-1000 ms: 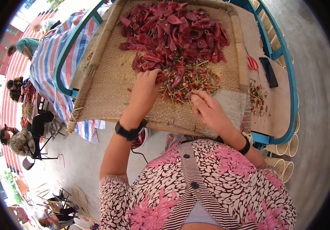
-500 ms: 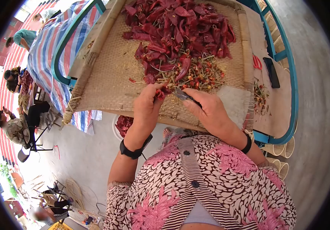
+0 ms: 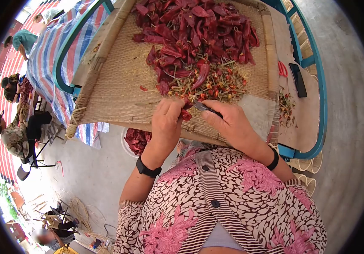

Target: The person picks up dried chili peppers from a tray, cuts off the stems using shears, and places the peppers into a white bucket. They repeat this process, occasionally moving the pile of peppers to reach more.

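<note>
My left hand (image 3: pixel 166 120) is closed round a dried red pepper (image 3: pixel 186 114) above the near edge of the woven tray (image 3: pixel 118 91). My right hand (image 3: pixel 228 122) grips a small dark cutting tool (image 3: pixel 201 106), its tip touching or very close to the pepper. Most of the tool's handle is hidden in the fingers. Beyond both hands, a large heap of dried red peppers (image 3: pixel 194 31) covers the far part of the tray. Cut stems and red-orange bits (image 3: pixel 222 84) lie between the heap and my hands.
Red-handled scissors (image 3: pixel 282 69), a black phone (image 3: pixel 298 80) and stem scraps (image 3: pixel 286 106) lie right of the tray, inside a teal frame (image 3: pixel 323 106). A white bucket of peppers (image 3: pixel 136 140) stands below my left arm. Several people sit or stand at the left near striped sheeting (image 3: pixel 53 63).
Since one second ago, my left hand has lifted a pepper off the tray and drawn it nearer my body. The cutting tool now shows in my right hand, turned toward the pepper.
</note>
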Motion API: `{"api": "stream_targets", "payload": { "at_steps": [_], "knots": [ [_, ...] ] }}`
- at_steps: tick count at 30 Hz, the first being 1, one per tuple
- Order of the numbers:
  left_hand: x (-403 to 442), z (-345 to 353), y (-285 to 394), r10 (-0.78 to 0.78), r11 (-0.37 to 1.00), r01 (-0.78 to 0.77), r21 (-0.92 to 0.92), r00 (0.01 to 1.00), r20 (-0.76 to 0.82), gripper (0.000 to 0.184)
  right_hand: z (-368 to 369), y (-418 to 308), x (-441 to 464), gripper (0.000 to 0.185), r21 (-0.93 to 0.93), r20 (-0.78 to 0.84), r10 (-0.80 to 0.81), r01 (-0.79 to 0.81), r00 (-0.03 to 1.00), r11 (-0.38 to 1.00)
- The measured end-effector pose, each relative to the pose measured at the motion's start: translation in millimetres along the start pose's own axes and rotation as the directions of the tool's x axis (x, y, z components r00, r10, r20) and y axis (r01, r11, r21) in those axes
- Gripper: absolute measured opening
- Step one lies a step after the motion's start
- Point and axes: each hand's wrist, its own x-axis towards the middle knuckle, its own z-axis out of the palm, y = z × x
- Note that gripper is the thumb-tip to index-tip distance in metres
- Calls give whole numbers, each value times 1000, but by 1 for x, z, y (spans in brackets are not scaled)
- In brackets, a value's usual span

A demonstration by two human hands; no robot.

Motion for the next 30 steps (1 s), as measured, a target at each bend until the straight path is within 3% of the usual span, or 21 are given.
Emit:
{"api": "stream_targets", "payload": {
  "at_steps": [4, 7, 8, 10, 14, 16, 22, 25, 27, 28, 30],
  "knots": [
    [0, 3, -5, 70, 996, -71, 47, 997, 9, 43, 4, 2, 1, 32, -16, 28, 38, -37, 999, 999],
    [-1, 5, -2, 58, 996, -57, 62, 998, -18, 43, 21, 15, 0, 31, 229, -64, 16, -1, 998, 973],
    [-2, 5, -1, 41, 998, -40, 52, 999, -25, 43, 20, 16, -1, 30, 352, 24, 116, -117, 993, 928],
    [-3, 6, 0, 10, 999, -9, 33, 999, -37, 42, 13, 11, -1, 29, 544, 228, 272, -354, 935, 761],
    [-8, 9, -5, -26, 999, 23, -33, 995, -95, 37, 4, 0, 2, 22, 713, 450, 306, -544, 839, 443],
    [-11, 11, -8, -41, 998, 34, -61, 992, -116, 34, 3, 2, 1, 20, 737, 543, 308, -619, 781, 270],
    [-13, 13, -7, -54, 992, 34, -120, 984, -171, 28, 5, 11, 1, 20, 721, 686, 214, -689, 695, -74],
    [-13, 17, -4, -91, 985, 61, -159, 977, -194, 27, 12, 9, -1, 24, 750, 452, 258, -520, 854, 409],
    [-12, 18, 6, -146, 977, 111, -181, 971, -191, 26, 18, 9, -2, 28, 526, 106, 168, -198, 980, 827],
    [-12, 19, 9, -173, 972, 137, -191, 967, -189, 26, 20, 9, -2, 31, 319, -46, 53, -36, 998, 947],
    [-12, 17, 3, -112, 984, 84, -159, 978, -177, 26, 16, 9, -3, 34, 199, -63, 21, -8, 998, 980]
  ]
}}
